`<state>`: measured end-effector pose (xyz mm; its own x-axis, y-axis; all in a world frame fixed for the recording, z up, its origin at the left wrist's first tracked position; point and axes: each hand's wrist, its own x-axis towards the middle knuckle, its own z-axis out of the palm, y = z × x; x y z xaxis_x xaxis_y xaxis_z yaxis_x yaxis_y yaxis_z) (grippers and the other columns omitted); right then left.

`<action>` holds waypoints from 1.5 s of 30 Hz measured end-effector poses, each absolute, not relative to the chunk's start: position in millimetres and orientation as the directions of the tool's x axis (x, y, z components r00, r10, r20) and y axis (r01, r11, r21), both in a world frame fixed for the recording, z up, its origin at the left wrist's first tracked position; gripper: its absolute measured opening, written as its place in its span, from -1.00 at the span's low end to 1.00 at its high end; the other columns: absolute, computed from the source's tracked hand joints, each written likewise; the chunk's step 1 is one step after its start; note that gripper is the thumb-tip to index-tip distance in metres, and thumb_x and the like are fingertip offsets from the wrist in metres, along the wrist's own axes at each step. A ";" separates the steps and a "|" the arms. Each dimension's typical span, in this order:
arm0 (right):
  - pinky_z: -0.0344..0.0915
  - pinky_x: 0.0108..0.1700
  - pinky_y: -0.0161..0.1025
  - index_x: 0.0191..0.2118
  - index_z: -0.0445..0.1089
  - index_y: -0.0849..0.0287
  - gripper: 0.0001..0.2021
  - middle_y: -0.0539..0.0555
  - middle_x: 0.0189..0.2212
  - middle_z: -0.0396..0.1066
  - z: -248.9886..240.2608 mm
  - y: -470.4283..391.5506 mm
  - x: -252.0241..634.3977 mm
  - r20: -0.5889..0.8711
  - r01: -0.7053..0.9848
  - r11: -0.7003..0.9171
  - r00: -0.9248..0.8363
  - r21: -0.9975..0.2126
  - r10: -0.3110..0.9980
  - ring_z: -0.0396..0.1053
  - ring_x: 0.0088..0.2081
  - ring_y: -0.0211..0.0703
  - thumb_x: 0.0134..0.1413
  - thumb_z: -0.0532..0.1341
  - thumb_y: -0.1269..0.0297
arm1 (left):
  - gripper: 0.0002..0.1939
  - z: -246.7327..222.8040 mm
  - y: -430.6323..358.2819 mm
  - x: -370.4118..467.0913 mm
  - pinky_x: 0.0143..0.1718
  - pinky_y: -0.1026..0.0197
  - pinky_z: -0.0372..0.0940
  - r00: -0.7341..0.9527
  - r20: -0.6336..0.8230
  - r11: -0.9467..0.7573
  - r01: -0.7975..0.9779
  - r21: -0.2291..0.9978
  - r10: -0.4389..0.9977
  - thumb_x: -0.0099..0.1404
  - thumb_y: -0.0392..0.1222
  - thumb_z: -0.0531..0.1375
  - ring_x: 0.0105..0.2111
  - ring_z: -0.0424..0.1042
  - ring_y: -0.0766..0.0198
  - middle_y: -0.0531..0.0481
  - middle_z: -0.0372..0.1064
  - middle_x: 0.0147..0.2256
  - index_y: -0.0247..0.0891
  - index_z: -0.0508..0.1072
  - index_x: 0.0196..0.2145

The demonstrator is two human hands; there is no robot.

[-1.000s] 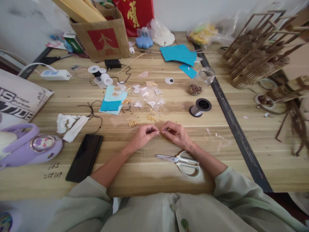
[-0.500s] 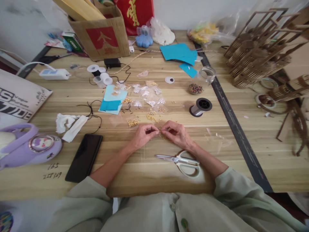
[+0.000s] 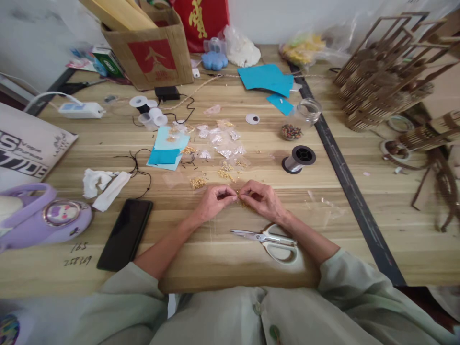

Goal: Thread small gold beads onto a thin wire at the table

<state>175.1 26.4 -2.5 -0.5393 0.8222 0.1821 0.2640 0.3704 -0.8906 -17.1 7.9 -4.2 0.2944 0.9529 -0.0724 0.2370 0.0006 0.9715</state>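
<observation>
My left hand (image 3: 214,203) and my right hand (image 3: 265,200) meet fingertip to fingertip over the table, both closed in a pinch. From below my left hand trails a thin, pale thread (image 3: 212,229), its line faint against the wood. What sits between my right fingertips is too small to make out. Small gold beads (image 3: 226,175) lie in loose piles just beyond the fingers, with another gold heap (image 3: 197,183) to the left. Scissors with white handles (image 3: 266,238) rest near my right wrist, blades pointing left.
A spool of clear line (image 3: 294,163) stands on the right, before a jar of mixed beads (image 3: 292,132). Small bags of silver pieces (image 3: 219,139) lie behind the gold piles. At left are a black phone (image 3: 125,235) and a purple bottle (image 3: 46,218). Bamboo baskets (image 3: 373,91) crowd the right.
Almost nothing differs. My fingertips have shifted very slightly while staying pinched together; everything on the table lies as before.
</observation>
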 end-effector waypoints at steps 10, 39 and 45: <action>0.19 -0.47 -0.37 -0.33 0.42 0.21 -0.87 0.05 -0.40 0.39 -0.6 27.7 177.0 0.165 0.280 0.352 -0.524 -0.893 0.835 0.29 -0.44 -0.30 0.12 0.18 0.28 | -0.87 -4.1 7.3 -17.3 -0.50 0.37 0.21 0.290 -0.066 -0.007 0.244 0.970 0.955 0.16 -0.22 0.21 -0.56 0.28 0.43 0.03 0.38 -0.53 -0.36 0.46 -0.45; 0.20 -0.45 -0.36 -0.31 0.42 0.20 -0.86 0.05 -0.41 0.38 -0.8 29.6 178.0 0.188 0.289 0.395 -0.547 -0.872 0.816 0.29 -0.43 -0.29 0.15 0.16 0.26 | -0.86 -3.1 7.3 -17.5 -0.45 0.35 0.23 0.295 -0.078 0.002 0.251 0.968 0.952 0.16 -0.20 0.22 -0.52 0.32 0.40 0.02 0.42 -0.51 -0.36 0.48 -0.44; 0.21 -0.44 -0.36 -0.30 0.43 0.20 -0.84 0.07 -0.39 0.39 -1.5 30.1 178.4 0.218 0.271 0.431 -0.569 -0.861 0.793 0.31 -0.41 -0.27 0.16 0.15 0.25 | -0.84 -5.2 7.7 -17.7 -0.46 0.35 0.23 0.306 -0.057 -0.020 0.241 0.970 0.950 0.15 -0.18 0.23 -0.52 0.32 0.39 0.00 0.44 -0.49 -0.35 0.49 -0.43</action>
